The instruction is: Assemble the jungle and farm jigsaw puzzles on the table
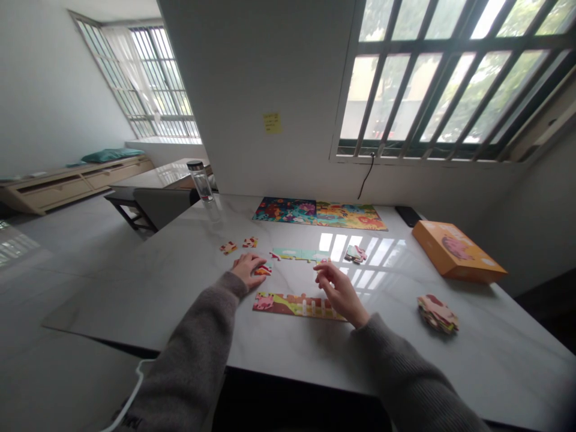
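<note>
Fuzzy gray sleeves (198,348) reach over a big, shiny white table (292,348). An orange cardboard box (472,264) sits on the right; its pale letters are too blurry to read. One long, bright picture sheet (319,213) lies near the wall. Closer is a flat puzzle strip (292,305) with a white fence. Above it, the right hand (338,289) has curled fingers; I cannot tell if they pinch anything. The left hand's (248,268) fingers are close together. A yellow paper note (272,122) on the wall has tiny, unreadable writing. Under the left fingertips lies a small red-and-orange puzzle piece (262,272); I cannot tell if they grip it.
</note>
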Action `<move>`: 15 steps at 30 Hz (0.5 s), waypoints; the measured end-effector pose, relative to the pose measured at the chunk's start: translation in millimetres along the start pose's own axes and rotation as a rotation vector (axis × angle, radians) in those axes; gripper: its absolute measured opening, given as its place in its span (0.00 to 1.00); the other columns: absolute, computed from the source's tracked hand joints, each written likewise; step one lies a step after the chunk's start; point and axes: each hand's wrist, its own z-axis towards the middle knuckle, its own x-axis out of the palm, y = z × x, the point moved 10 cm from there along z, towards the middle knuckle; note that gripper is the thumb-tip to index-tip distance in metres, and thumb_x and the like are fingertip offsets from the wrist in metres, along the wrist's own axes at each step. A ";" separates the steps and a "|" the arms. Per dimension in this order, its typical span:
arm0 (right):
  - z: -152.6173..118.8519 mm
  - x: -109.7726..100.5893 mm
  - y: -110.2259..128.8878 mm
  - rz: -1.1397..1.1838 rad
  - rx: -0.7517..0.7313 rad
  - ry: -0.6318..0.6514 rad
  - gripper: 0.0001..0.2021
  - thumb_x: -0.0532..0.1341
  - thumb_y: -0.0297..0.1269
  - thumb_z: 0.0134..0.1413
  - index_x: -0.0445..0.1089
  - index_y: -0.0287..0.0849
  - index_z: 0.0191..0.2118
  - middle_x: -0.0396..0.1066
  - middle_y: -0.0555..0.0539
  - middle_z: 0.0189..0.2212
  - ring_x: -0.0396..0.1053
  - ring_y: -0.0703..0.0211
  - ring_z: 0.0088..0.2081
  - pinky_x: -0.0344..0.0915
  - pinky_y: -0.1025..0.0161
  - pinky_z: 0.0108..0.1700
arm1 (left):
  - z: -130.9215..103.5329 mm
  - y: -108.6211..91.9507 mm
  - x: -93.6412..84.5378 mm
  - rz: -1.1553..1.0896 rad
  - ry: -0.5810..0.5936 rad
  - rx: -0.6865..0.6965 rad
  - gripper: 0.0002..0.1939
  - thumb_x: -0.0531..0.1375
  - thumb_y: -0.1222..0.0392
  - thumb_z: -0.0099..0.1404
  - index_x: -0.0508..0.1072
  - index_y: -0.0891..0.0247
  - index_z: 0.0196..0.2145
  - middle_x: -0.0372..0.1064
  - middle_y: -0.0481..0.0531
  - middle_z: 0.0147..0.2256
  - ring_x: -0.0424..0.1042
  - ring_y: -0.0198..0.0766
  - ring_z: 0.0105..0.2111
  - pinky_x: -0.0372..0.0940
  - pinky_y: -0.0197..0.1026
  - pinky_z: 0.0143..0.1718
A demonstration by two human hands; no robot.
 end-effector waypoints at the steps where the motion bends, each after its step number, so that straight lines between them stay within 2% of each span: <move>1: 0.0 -0.1 0.2 -0.008 -0.006 0.001 0.10 0.55 0.38 0.63 0.70 0.43 0.45 0.71 0.49 0.29 0.72 0.59 0.33 0.70 0.61 0.38 | 0.6 -0.8 -0.2 -0.002 -0.003 0.000 0.25 0.66 0.53 0.54 0.76 0.56 0.51 0.68 0.55 0.49 0.66 0.54 0.51 0.60 0.54 0.56; 5: 1.2 -3.0 0.9 -0.034 -0.028 -0.004 0.10 0.55 0.37 0.63 0.70 0.43 0.46 0.71 0.49 0.29 0.72 0.58 0.34 0.70 0.60 0.38 | 1.8 -4.6 -0.5 -0.012 -0.011 0.016 0.21 0.65 0.55 0.54 0.76 0.57 0.47 0.69 0.54 0.48 0.66 0.53 0.50 0.60 0.54 0.55; 8: 4.8 -15.2 1.7 -0.065 -0.050 -0.031 0.10 0.55 0.37 0.63 0.70 0.43 0.46 0.71 0.49 0.29 0.71 0.58 0.33 0.69 0.60 0.39 | 1.7 -6.6 -0.9 -0.010 -0.019 0.020 0.21 0.64 0.55 0.55 0.75 0.58 0.47 0.69 0.54 0.48 0.66 0.52 0.50 0.61 0.53 0.54; 12: 11.2 -57.3 -4.4 -0.201 -0.066 -0.154 0.11 0.55 0.36 0.62 0.70 0.42 0.46 0.72 0.48 0.31 0.71 0.57 0.34 0.68 0.59 0.41 | 2.4 -6.9 0.3 -0.020 -0.025 0.025 0.21 0.64 0.55 0.56 0.75 0.57 0.48 0.69 0.54 0.48 0.67 0.50 0.49 0.61 0.52 0.54; 15: 14.8 -86.5 -23.7 -0.353 -0.001 -0.186 0.13 0.54 0.36 0.61 0.72 0.41 0.46 0.73 0.46 0.32 0.70 0.56 0.33 0.67 0.58 0.39 | 4.3 -5.6 1.6 -0.040 -0.045 0.047 0.21 0.65 0.55 0.57 0.76 0.57 0.49 0.69 0.54 0.48 0.67 0.51 0.49 0.61 0.53 0.54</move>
